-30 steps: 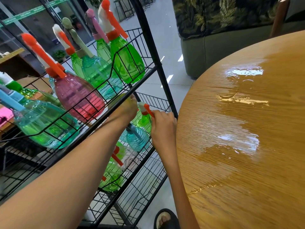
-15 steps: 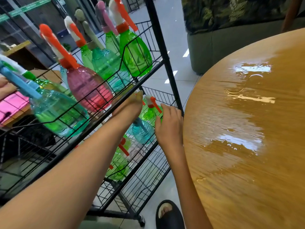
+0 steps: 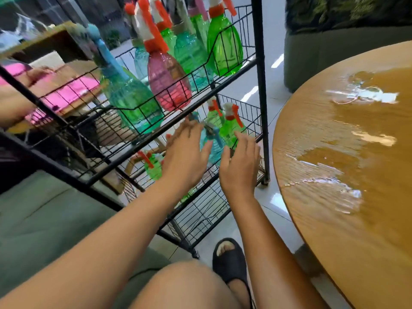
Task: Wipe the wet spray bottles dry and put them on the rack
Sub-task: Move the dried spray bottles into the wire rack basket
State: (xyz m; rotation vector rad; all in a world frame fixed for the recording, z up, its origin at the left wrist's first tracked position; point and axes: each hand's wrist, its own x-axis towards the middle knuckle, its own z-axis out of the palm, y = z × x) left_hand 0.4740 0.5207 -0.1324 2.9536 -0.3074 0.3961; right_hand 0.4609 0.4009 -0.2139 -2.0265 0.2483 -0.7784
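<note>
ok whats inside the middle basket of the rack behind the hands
A teal spray bottle, a green spray bottle and a second green bottle behind stand in the middle basket. The left hand and right hand hide their lower parts and the floor there.

We are seeing bright daylight glaring off the wet table (image 3: 334,219); motion blur is smearing the left hand (image 3: 185,152) and the leftmost background.

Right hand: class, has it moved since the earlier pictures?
Yes. The right hand has come off the green bottle trigger and drawn back, toward the front edge of the rack.
</note>
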